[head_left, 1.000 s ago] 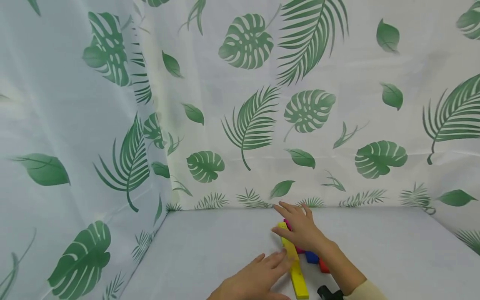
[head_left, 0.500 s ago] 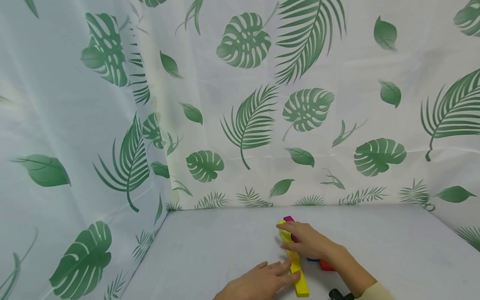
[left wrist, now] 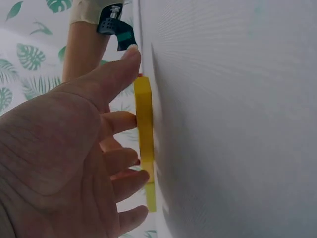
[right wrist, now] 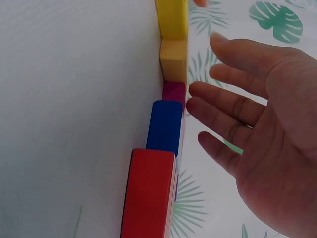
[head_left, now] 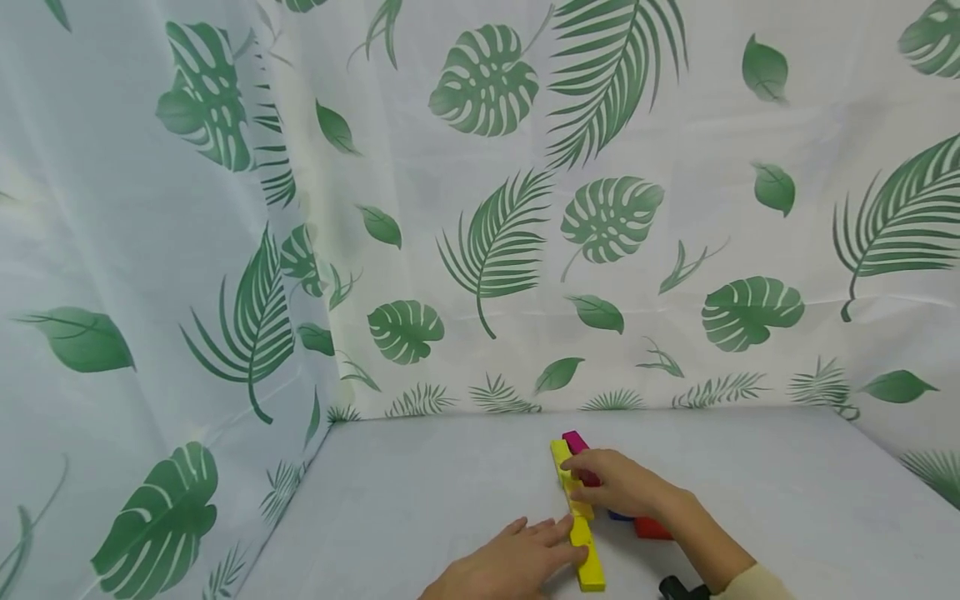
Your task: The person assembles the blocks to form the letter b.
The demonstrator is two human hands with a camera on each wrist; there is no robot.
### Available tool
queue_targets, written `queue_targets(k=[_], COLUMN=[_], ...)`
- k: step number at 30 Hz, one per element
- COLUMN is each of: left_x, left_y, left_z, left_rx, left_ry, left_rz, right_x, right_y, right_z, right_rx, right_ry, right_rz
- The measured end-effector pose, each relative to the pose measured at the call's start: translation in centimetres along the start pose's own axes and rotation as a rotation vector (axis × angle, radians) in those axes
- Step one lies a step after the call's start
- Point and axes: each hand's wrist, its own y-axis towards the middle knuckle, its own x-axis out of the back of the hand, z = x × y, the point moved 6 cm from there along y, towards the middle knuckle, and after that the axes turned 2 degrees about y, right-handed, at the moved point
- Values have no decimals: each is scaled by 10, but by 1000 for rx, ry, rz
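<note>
Two long yellow blocks lie almost end to end on the white surface, the near one [head_left: 590,568] and the far one [head_left: 559,454]. My left hand [head_left: 513,558], fingers loosely spread, touches the near block's left side and top with its fingertips. Over the far block reaches my right hand [head_left: 622,483], its fingertips on or just above it; contact is unclear. A magenta block [head_left: 574,442] lies against the far block's right side, partly behind that hand. In the right wrist view a blue block [right wrist: 164,124] and a red block [right wrist: 148,193] follow the magenta one.
A white curtain [head_left: 517,367] with green leaf prints stands behind and to the left of the white surface [head_left: 420,483]. A black device [head_left: 678,588] sits by the right wrist. A pale sleeve [head_left: 750,583] covers that forearm.
My right hand has come down from a raised, spread pose onto the far yellow block. Both yellow blocks have shifted slightly left in view, and my left fingertips have settled against the near one.
</note>
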Motion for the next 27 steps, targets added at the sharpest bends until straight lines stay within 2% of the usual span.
queue_targets(k=[9,20,27], left_x=[4,19,20], left_y=[-2,-10,-11], left_z=[2,-2,-4], left_rx=[2,-32,-44], left_ry=[-40,-119,-60], left_rz=[-54,-181,-204], right_x=[0,-1,-4], right_y=[1,3,3], right_z=[-1,1,2], right_rx=[-10,10,18], right_ry=[-25,-47,-55], right_rz=[1,28,29])
